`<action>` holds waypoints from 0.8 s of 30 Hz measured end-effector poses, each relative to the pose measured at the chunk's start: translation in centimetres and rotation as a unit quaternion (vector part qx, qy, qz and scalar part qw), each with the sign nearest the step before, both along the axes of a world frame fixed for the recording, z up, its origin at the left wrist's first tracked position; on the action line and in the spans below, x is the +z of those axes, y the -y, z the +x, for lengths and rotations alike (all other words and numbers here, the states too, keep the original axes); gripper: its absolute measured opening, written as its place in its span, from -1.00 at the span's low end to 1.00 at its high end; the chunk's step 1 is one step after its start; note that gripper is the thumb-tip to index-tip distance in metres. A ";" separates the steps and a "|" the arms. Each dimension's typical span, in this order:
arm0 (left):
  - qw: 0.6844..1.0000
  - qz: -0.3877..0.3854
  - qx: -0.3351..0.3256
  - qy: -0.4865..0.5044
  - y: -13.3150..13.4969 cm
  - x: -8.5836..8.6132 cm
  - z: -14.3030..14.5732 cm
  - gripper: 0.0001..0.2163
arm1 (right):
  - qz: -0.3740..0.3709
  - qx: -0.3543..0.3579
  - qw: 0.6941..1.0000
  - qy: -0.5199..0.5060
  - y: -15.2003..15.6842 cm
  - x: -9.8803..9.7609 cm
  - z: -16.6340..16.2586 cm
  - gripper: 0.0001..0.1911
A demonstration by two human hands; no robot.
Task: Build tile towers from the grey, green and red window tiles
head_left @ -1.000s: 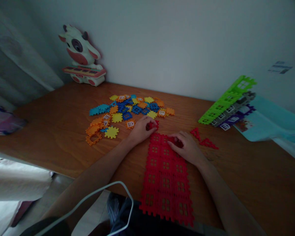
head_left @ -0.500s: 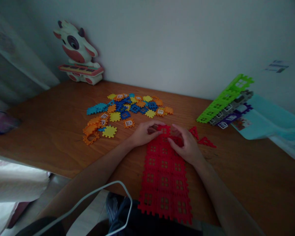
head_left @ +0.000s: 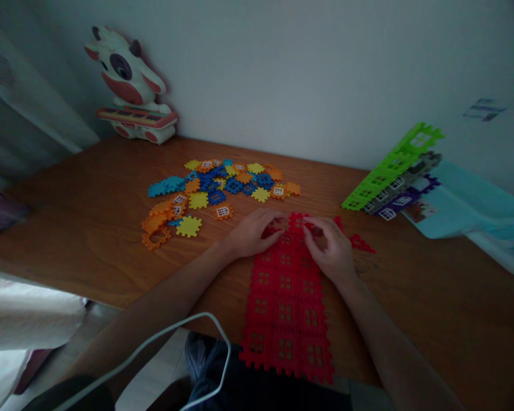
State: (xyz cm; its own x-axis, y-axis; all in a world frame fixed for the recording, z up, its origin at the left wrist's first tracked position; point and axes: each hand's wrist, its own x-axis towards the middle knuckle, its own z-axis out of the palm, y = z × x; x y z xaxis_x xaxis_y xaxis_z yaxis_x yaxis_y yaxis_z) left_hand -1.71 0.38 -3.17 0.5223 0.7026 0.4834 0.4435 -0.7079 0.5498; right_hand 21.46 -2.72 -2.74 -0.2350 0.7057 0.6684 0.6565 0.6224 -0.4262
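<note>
A red panel [head_left: 286,302] of joined square window tiles lies flat on the wooden table [head_left: 89,228], running from the near edge towards the middle. At its far end a single red tile [head_left: 297,221] sits between my two hands. My left hand [head_left: 252,231] rests on the panel's far left corner, fingers curled onto the tile's left side. My right hand [head_left: 330,246] pinches the tile's right side with bent fingers. Red triangle pieces [head_left: 360,244] lie just right of my right hand, partly hidden by it.
A loose pile of blue, yellow and orange tiles [head_left: 216,188] lies beyond my left hand. Green, grey and purple tile strips [head_left: 392,177] lean at the right on a light blue sheet [head_left: 475,217]. A cow-shaped toy piano [head_left: 131,91] stands by the wall.
My left hand has brought a red tile from the panel's far left corner to the middle of its far edge. My right hand has come forward off the panel to grip the tile.
</note>
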 end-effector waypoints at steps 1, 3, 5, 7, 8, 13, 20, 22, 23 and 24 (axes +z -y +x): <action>0.999 0.023 0.012 -0.021 0.0 0.1 -0.1 -0.73 | 0.001 -0.016 1.000 -0.012 0.0 0.0 0.0 -0.71; 0.997 0.048 0.036 -0.053 -0.1 0.3 -0.4 -0.76 | 0.001 -0.039 0.999 -0.031 -0.1 0.1 0.1 -0.67; 0.994 0.056 0.049 -0.082 -0.2 0.2 -0.5 -0.79 | -0.004 -0.048 0.998 -0.042 -0.2 0.1 0.2 -0.63; 0.992 0.051 0.049 -0.109 -0.3 0.0 -0.6 -0.81 | -0.013 -0.050 0.998 -0.043 -0.3 0.1 0.3 -0.62; 0.991 0.045 0.046 -0.117 -0.4 -0.1 -0.5 -0.81 | -0.018 -0.049 0.998 -0.040 -0.3 0.0 0.3 -0.62; 0.997 0.024 0.039 -0.057 -0.3 -0.2 -0.4 -0.69 | -0.058 -0.004 0.998 -0.003 0.0 -0.3 0.4 -0.56; 0.997 0.072 -0.016 -0.010 0.0 0.3 -0.4 -0.63 | -0.079 0.042 0.994 0.060 0.1 -0.6 0.2 -0.49; 0.996 0.080 -0.025 -0.021 -0.2 0.0 -0.4 -0.62 | -0.096 0.042 0.992 0.075 0.0 -0.7 0.3 -0.45; 0.996 0.084 -0.027 -0.025 -0.2 -0.1 -0.4 -0.61 | -0.106 0.042 0.990 0.082 -0.1 -0.7 0.4 -0.44; 0.995 0.088 -0.029 -0.027 -0.3 -0.2 -0.4 -0.60 | -0.113 0.041 0.989 0.090 -0.2 -0.8 0.4 -0.43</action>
